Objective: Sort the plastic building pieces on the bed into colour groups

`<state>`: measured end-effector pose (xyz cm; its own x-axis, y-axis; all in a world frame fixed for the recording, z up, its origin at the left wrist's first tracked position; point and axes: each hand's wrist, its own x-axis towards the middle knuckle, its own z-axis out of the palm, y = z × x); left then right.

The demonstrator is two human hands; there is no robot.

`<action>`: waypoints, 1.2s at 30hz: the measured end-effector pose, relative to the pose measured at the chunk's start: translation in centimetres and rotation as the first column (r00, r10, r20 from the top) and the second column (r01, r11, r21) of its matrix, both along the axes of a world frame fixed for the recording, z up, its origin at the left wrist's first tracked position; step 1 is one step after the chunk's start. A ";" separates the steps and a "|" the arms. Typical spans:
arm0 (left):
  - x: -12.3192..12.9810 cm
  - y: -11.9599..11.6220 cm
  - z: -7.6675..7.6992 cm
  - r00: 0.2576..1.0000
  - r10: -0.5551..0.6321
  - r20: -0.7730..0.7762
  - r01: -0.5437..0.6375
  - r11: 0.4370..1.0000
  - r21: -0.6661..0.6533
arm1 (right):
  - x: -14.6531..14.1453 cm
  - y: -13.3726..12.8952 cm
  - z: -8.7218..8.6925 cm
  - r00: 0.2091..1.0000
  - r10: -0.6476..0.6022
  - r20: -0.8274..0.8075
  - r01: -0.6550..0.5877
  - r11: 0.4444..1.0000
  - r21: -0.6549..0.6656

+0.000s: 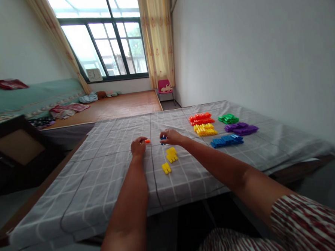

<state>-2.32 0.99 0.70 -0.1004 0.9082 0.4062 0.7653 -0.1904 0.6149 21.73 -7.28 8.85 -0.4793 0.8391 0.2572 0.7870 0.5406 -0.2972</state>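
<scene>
My left hand (139, 145) is closed on a small orange plastic piece (147, 141), whose end sticks out to the right of the fingers. A short gap to the right, my right hand (170, 136) has its fingers closed around a blue plastic piece (163, 140), partly hidden by them. Both hands are over the middle of the cloth-covered table. Nearer to me lie two small groups of yellow pieces, a larger yellow group (172, 155) and a smaller yellow group (166, 168). The exact shape of the held pieces is too small to tell.
To the right, sorted piles lie on the grey checked tablecloth (103, 177): red-orange (201, 119), yellow (205, 130), green (228, 118), purple (241, 128) and blue (226, 141). A white wall (253, 53) runs along the right. A dark cabinet (20, 152) stands left.
</scene>
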 end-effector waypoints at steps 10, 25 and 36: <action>0.2 0.3 0.0 0.990 -0.028 -0.137 0.024 0.999 -0.032 | 22.9 -6.3 0.2 0.715 -0.502 -0.486 0.583 0.812 0.019; 0.0 -0.6 0.9 0.989 0.045 -0.139 -0.059 0.994 -0.096 | 20.1 -8.0 -2.2 0.658 -0.752 0.038 0.735 0.652 0.187; 0.1 -0.1 -0.2 0.997 -0.013 -0.077 0.006 0.996 -0.086 | 19.5 -9.1 -2.2 0.588 -0.795 0.152 0.764 0.607 0.220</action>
